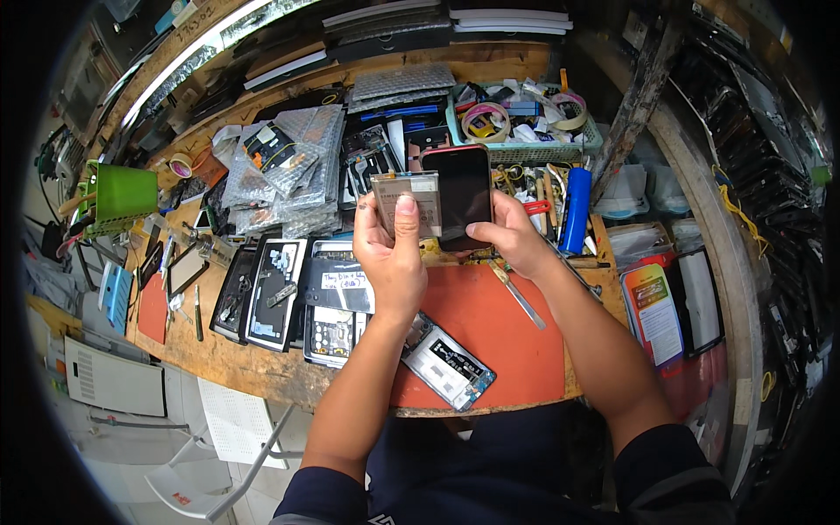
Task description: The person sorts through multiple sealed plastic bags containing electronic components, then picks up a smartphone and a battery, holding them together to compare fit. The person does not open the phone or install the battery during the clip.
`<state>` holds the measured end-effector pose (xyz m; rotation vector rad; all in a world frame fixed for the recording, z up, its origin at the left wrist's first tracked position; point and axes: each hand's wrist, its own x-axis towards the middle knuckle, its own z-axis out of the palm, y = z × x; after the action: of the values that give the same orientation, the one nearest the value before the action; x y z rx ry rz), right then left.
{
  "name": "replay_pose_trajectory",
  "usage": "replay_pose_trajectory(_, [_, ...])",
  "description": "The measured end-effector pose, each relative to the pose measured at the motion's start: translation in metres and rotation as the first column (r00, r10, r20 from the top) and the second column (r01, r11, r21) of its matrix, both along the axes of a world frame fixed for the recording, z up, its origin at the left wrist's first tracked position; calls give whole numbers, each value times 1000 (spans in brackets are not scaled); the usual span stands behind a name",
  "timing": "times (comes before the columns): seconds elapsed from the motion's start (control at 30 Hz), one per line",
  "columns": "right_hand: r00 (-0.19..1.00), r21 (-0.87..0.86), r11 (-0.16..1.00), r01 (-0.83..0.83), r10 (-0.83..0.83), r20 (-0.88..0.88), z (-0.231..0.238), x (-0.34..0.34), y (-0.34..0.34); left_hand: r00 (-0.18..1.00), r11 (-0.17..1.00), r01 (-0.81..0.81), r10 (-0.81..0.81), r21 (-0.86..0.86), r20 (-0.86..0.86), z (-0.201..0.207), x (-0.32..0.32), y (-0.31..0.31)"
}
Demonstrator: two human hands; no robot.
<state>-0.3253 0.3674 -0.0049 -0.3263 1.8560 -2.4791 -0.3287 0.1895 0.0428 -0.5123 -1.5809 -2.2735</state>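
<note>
My left hand [391, 249] grips a flat grey phone battery [422, 194], thumb across its face. Right beside it, my right hand [512, 232] holds a smartphone [464, 197] with a dark screen and a reddish edge; my thumb rests on its lower right part. The two are held up side by side above the bench. Below them, an opened phone body [451, 366] with its inner parts showing lies on an orange-red mat [516, 350]. Metal tweezers [520, 297] lie on the mat near my right forearm.
Bubble-wrapped packets [289, 157] are piled at the back left. A pale green basket [534, 150] holds tape rolls and small parts. Boxes of phone parts [276, 293] stand left of the mat. A blue cylinder [575, 210] stands at right, and a green bin [124, 197] at far left.
</note>
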Motion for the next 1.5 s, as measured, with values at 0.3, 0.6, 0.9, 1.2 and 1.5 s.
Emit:
replay_pose_trajectory(0.3, [1000, -11, 1000, -5, 5, -11, -3, -2, 0, 996, 1000, 6, -7, 19, 92, -2, -3, -2])
replay_pose_trajectory(0.6, [1000, -24, 1000, -10, 10, 17, 8, 4, -3, 998, 999, -16, 18, -31, 66, -1, 1, -1])
replay_pose_trajectory(0.9, [1000, -10, 1000, 0, 0, -11, 2, 1, -3, 998, 999, -21, 23, -33, 55, -4, -1, -2])
replay_pose_trajectory(1.2, [1000, -26, 1000, -12, 13, 15, 7, 3, -3, 995, 998, 59, -56, -26, 78, -10, -9, -2])
replay_pose_trajectory(1.5, [1000, -25, 999, -26, 26, 11, 7, 2, -3, 995, 997, 71, -72, 17, 66, -9, -8, 2])
